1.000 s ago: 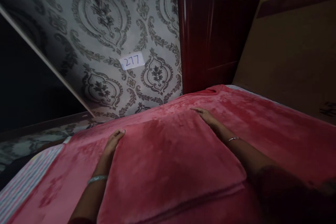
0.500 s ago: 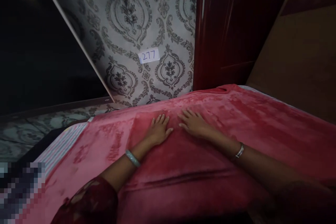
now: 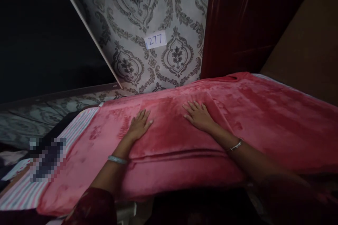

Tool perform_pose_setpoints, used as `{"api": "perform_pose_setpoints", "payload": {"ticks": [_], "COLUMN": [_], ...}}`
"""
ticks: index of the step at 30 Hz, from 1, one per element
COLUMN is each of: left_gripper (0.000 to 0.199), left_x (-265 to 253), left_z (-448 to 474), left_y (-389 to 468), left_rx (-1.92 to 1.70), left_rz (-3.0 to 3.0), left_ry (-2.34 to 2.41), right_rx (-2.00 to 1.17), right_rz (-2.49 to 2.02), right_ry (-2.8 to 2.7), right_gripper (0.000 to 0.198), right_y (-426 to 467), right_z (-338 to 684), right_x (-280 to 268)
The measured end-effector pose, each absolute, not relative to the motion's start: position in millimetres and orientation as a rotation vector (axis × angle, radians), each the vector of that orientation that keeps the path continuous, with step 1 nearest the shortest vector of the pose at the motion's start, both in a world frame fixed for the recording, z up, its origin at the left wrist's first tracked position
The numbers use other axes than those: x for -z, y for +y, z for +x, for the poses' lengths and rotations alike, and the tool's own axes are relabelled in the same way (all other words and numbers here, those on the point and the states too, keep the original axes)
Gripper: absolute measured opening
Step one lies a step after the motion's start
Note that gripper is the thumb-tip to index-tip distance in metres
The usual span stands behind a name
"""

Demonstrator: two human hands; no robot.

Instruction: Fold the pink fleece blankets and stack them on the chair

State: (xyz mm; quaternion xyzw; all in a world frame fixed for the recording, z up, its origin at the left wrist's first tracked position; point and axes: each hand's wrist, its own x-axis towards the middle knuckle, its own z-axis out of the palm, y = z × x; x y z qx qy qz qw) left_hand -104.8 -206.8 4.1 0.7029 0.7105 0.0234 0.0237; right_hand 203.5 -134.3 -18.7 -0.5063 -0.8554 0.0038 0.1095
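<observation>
A plush red-pink blanket [image 3: 266, 126] lies spread over the surface before me. In its middle is a folded section [image 3: 169, 130] of the same plush cloth, its layered edge facing me. My left hand [image 3: 138, 124] rests palm down at the left side of the folded section, fingers spread. Palm down on the right part of the fold, my right hand [image 3: 199, 116] also has its fingers apart. Neither hand grips the cloth. There is a pale green bangle on my left wrist and a silver one on the right.
Striped cloth [image 3: 79, 124] shows beyond the blanket's left edge. Behind stands a patterned wall [image 3: 134, 24] with a paper label [image 3: 155, 39] reading 277. A large dark screen [image 3: 52, 42] is at the left, a dark red glossy panel [image 3: 237, 24] and a brown panel [image 3: 308, 42] at the right.
My left hand has slid left and my right hand slightly right, so they are farther apart on the fold. The view has tipped down, showing more of the blanket's near edge.
</observation>
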Motion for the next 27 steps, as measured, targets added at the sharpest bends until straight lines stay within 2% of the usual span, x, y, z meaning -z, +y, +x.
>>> {"api": "perform_pose_setpoints", "payload": {"ticks": [6, 11, 15, 22, 27], "left_gripper": [0.059, 0.057, 0.064, 0.071, 0.062], "left_x": [-24.1, -6.0, 24.4, 34.1, 39.6], "left_z": [-99.6, -33.0, -12.6, -66.5, -107.8], "left_y": [-259.4, -288.6, -300.6, -333.2, -351.2], "left_rx": [-0.036, -0.190, -0.215, -0.243, -0.399], "left_rz": [2.124, 2.574, 2.638, 2.575, 2.492], "left_ry": [2.372, 2.005, 1.972, 2.062, 2.052], "right_rx": [-0.235, -0.035, 0.055, 0.063, 0.057], "right_rz": [-1.429, -1.248, -1.225, -1.182, -1.226], "right_ry": [-2.569, -2.572, -2.538, -2.534, -2.484], "right_gripper": [0.057, 0.056, 0.054, 0.062, 0.072], "right_y": [-161.9, -218.2, -234.0, -250.5, -256.6], "right_z": [220.8, 231.5, 235.2, 276.0, 317.8], "right_x": [7.5, 21.9, 40.4, 53.0, 64.0]}}
